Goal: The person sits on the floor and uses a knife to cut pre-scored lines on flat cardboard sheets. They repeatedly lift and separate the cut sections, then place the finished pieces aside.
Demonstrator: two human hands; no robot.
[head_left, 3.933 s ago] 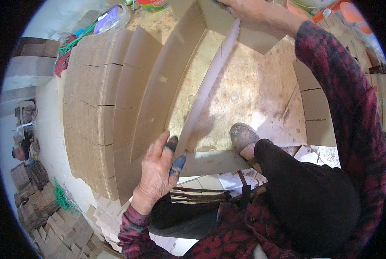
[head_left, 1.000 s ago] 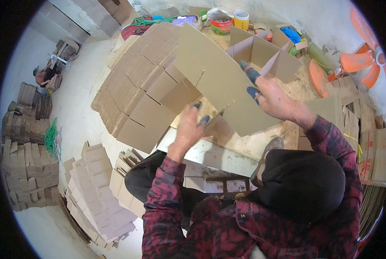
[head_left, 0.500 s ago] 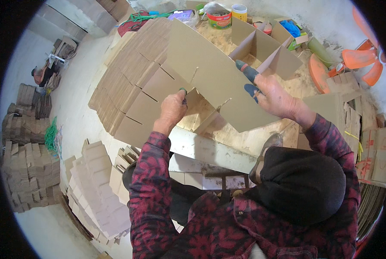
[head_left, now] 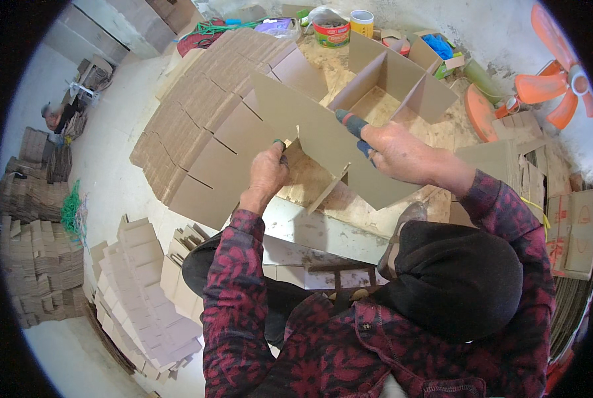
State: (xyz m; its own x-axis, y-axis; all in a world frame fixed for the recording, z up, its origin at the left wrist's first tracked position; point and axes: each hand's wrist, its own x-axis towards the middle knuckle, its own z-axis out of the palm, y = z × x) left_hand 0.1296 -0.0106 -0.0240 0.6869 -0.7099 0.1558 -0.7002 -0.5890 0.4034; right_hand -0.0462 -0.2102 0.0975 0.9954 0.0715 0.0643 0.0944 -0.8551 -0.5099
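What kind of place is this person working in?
Probably a small cardboard workshop: both hands hold a slotted cardboard sheet, with stacks of cut cardboard pieces and an assembled divider grid around.

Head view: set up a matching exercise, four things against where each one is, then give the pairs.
Things:
1. slotted cardboard sheet
2. orange fan
3. yellow-lidded can
4. stack of flat cardboard pieces

Places:
A. on the floor at lower left
B. far right, by the wall
C. held by the left hand and right hand
D. top centre, at the board's far edge

Pairs: 1-C, 2-B, 3-D, 4-A
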